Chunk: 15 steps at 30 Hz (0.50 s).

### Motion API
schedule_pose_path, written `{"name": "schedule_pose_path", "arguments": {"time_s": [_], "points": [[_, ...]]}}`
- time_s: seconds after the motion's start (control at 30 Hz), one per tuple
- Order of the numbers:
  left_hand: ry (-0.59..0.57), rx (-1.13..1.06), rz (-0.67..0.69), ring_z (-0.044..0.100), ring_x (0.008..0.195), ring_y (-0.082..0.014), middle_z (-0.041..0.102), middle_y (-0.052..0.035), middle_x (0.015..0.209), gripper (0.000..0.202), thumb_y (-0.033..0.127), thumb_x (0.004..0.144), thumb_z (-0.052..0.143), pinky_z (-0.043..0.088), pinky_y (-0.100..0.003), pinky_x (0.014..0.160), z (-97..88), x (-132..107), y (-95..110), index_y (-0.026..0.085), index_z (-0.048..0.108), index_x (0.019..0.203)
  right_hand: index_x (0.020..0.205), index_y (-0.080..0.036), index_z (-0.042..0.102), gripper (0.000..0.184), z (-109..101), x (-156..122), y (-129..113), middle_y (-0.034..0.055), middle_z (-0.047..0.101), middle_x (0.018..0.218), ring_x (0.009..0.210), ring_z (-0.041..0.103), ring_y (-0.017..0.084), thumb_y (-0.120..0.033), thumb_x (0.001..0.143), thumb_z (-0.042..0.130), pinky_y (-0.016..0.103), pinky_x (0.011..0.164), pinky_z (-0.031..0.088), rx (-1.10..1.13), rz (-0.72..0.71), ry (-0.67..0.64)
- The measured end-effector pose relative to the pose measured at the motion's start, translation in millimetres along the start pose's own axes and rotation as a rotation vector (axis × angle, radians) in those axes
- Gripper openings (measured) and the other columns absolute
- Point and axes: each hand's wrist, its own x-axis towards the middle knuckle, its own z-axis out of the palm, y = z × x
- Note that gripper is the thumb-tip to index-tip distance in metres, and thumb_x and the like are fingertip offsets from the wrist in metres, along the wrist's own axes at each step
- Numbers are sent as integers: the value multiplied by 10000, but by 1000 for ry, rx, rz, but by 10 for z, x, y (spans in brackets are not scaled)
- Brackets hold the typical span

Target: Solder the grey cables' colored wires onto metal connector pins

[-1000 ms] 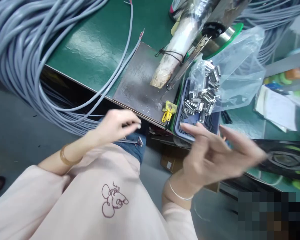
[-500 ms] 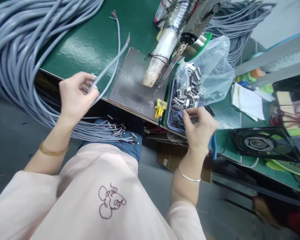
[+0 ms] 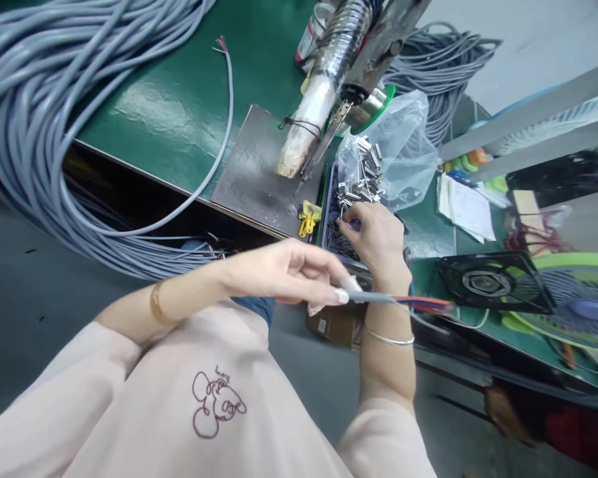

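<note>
My left hand (image 3: 294,275) is stretched across my lap, thumb and fingers pinched on the end of a grey cable (image 3: 379,298) whose stripped red and orange wires (image 3: 426,303) stick out to the right. My right hand (image 3: 373,236) reaches into the blue tray (image 3: 329,206) of small metal connector shells (image 3: 361,179), fingers curled among them; what they grip is hidden. A clear plastic bag (image 3: 403,153) holds more shells above the tray.
A big coil of grey cable (image 3: 40,113) fills the left of the green bench (image 3: 179,99). A dark metal plate (image 3: 259,176), a wrapped soldering tool (image 3: 313,113), a yellow clip (image 3: 307,218), a black fan (image 3: 488,282), papers (image 3: 466,209).
My left hand has carried the cable end from the bench edge at the left across to the right over my lap. My right hand has moved up into the tray.
</note>
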Motion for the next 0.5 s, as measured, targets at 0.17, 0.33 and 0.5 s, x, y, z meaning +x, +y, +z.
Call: {"name": "schedule_pose_path", "arguments": {"time_s": [0.17, 0.33, 0.5], "points": [[518, 196, 152, 531, 494, -75, 708, -13, 641, 189, 288, 831, 727, 384, -196, 460, -69, 4, -579, 136, 788, 925, 726, -233, 571, 111, -42, -65, 60, 58, 683, 743, 704, 596, 212, -228, 823, 626, 305, 603, 325, -83, 13, -21], [896, 622, 352, 723, 734, -140, 826, -77, 985, 229, 219, 837, 681, 559, -221, 684, -295, -218, -592, 153, 834, 995, 737, -227, 541, 125, -54, -33, 8, 64, 683, 773, 700, 590, 207, -238, 841, 609, 301, 603, 301, -111, 14, -106], [909, 321, 206, 598, 506, -91, 754, -25, 672, 231, 240, 778, 709, 464, -194, 484, -353, -246, -542, 115, 797, 951, 693, -244, 452, 178, -133, -7, 13, 30, 629, 723, 678, 592, 196, -213, 784, 602, 307, 642, 381, 16, 95, -31]]}}
